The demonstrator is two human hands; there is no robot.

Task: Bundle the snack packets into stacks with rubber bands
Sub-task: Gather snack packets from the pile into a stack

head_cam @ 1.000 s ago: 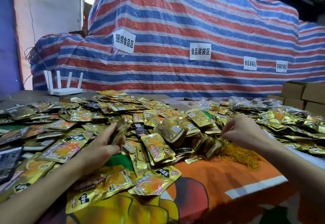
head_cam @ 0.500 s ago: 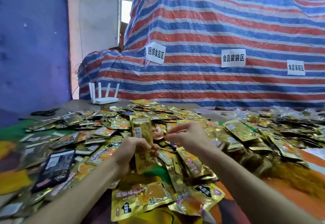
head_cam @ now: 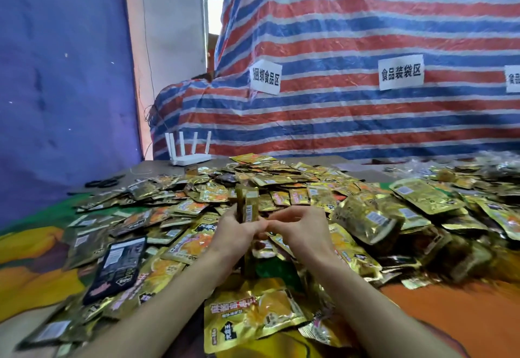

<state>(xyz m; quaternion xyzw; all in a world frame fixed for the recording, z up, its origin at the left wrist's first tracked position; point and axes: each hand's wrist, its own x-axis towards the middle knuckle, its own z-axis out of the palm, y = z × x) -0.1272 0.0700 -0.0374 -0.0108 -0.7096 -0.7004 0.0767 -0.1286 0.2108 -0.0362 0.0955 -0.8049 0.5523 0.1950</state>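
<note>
My left hand grips an upright stack of gold snack packets, held on edge above the table. My right hand sits just to the right of the stack, fingers curled, fingertips meeting the left hand's at the stack's lower part. I cannot make out a rubber band between the fingers. A wide heap of loose gold and orange snack packets covers the table behind and around both hands. One large gold packet lies flat between my forearms.
A black packet lies at the left. A white router stands at the table's far edge, black scissors near it. A striped tarp wall with paper signs rises behind. Orange cloth shows at the right.
My right hand came from the rubber band pile at the right over to the stack. My left hand lifted the stack upright, and both hands closed together around it. The view turned left.
</note>
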